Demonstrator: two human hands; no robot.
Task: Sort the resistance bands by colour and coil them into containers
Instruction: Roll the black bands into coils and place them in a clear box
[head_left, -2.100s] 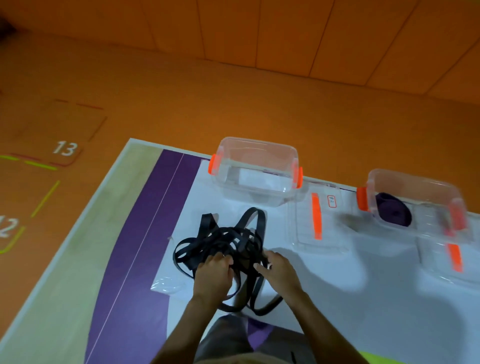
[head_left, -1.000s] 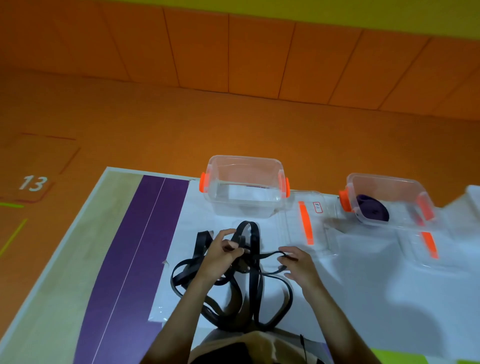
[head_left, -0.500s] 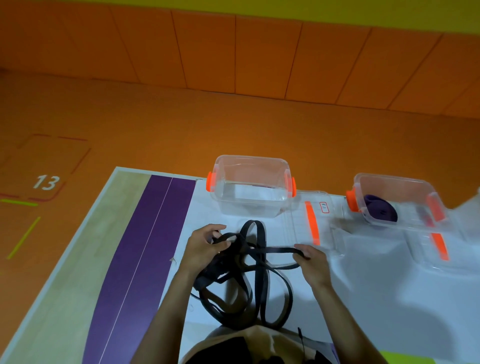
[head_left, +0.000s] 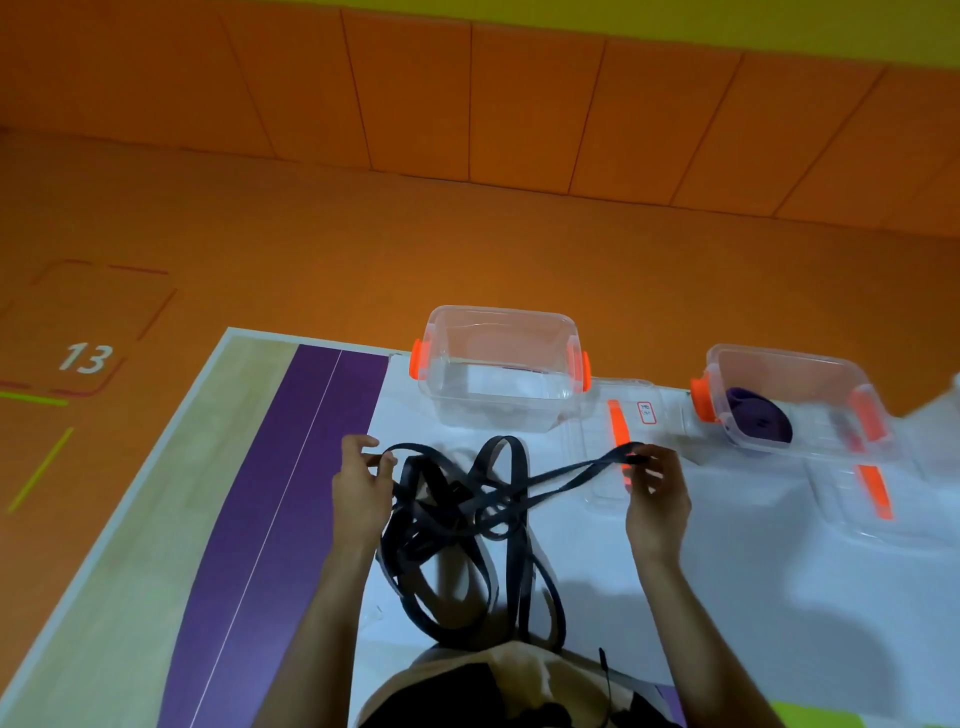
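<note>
A tangle of black resistance bands (head_left: 457, 525) hangs between my hands above the white sheet (head_left: 727, 571). My left hand (head_left: 361, 491) pinches one strand at the tangle's left side. My right hand (head_left: 655, 496) pinches a loop end pulled out to the right, so that strand runs taut. Behind the tangle stands a clear container (head_left: 501, 374) with orange latches and nothing in it. A second clear container (head_left: 789, 400) at the right holds a coiled purple band (head_left: 761, 423).
Two clear lids with orange strips lie flat: one lid (head_left: 618, 436) between the containers, another lid (head_left: 872, 499) in front of the right container. The white sheet lies on a mat with a purple stripe (head_left: 280, 499) and a wood-coloured border, on an orange floor.
My hands have lifted the black tangle off the sheet and moved apart. My right hand has drawn one loop out to the right until it is taut.
</note>
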